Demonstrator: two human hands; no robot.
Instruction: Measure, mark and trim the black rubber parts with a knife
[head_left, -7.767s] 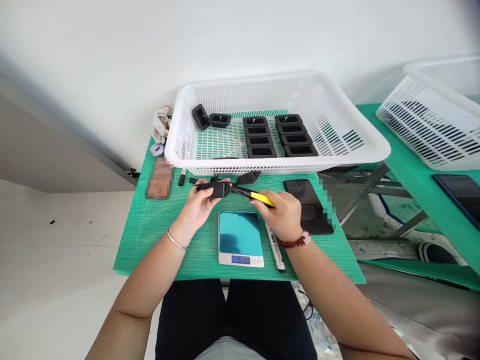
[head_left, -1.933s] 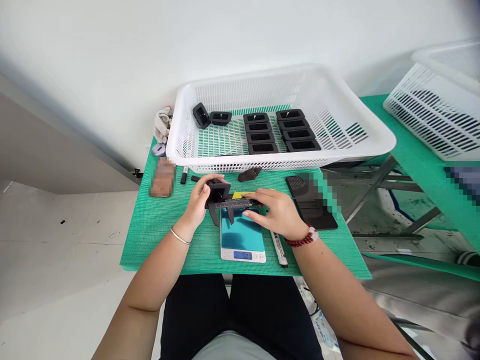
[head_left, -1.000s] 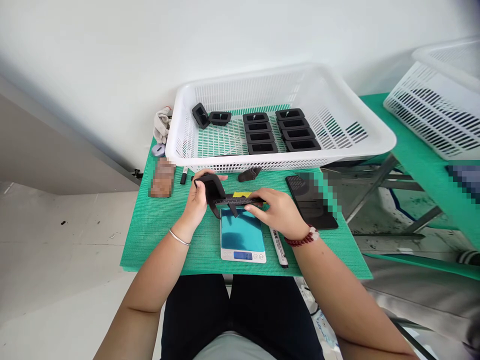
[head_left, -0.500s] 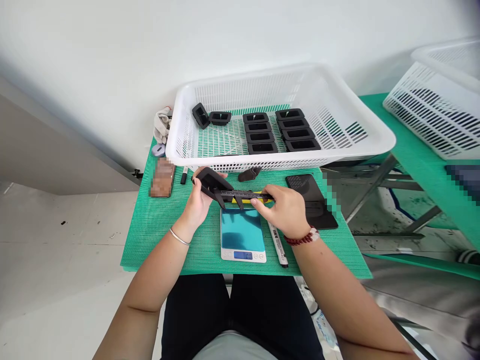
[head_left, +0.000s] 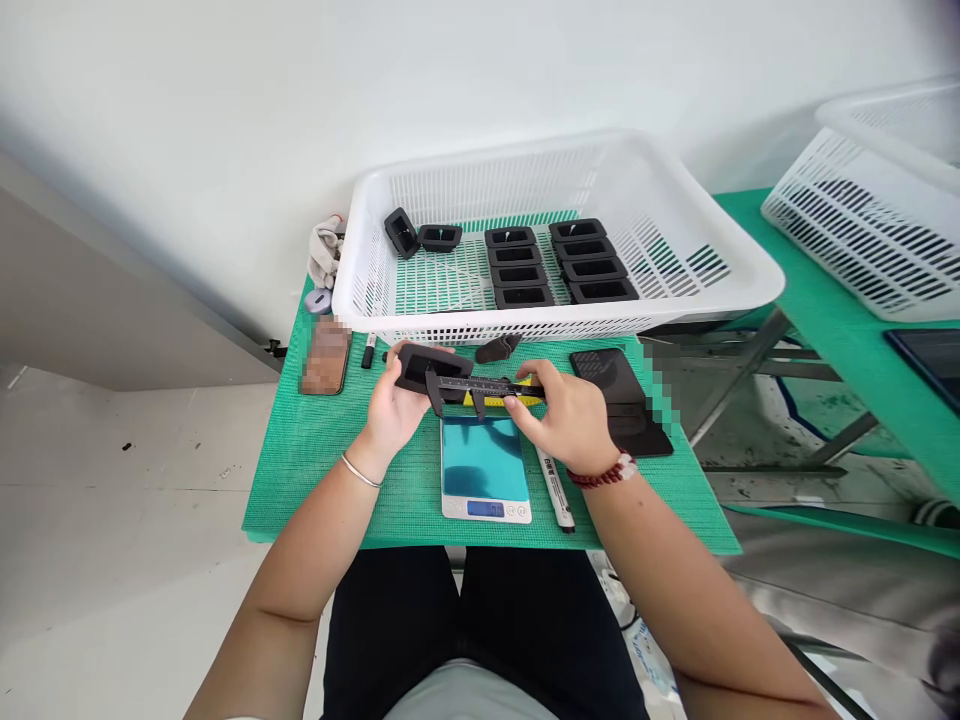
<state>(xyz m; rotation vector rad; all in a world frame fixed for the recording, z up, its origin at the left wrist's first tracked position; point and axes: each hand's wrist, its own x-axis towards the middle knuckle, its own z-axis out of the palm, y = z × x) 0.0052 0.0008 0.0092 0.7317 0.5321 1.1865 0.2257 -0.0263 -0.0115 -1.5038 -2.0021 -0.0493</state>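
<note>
My left hand [head_left: 394, 400] is closed round the left end of a black rectangular frame-like part [head_left: 412, 368] with a recessed middle. My right hand [head_left: 568, 412] grips a black vernier caliper [head_left: 480, 387] by its right end. The caliper's jaws point left and down, close against the black part; whether they touch it I cannot tell. Below them lies a digital scale [head_left: 485, 465] with a shiny blue plate and a lit display. Behind the caliper a yellow tool [head_left: 534, 393] shows in part. A white marker [head_left: 555, 490] rests right of the scale.
A white plastic basket [head_left: 570, 322] at the back holds several similar black parts [head_left: 521, 274]. On the green table [head_left: 315, 480] are a phone [head_left: 326, 360], a short black stick [head_left: 368, 352], a dark curved piece [head_left: 498, 348] and a black flat case [head_left: 626, 400]. Another basket [head_left: 862, 230] stands right.
The black part in my left hand has tilted to lie more level, its recess turned up towards me. The caliper stays in my right hand, almost unmoved.
</note>
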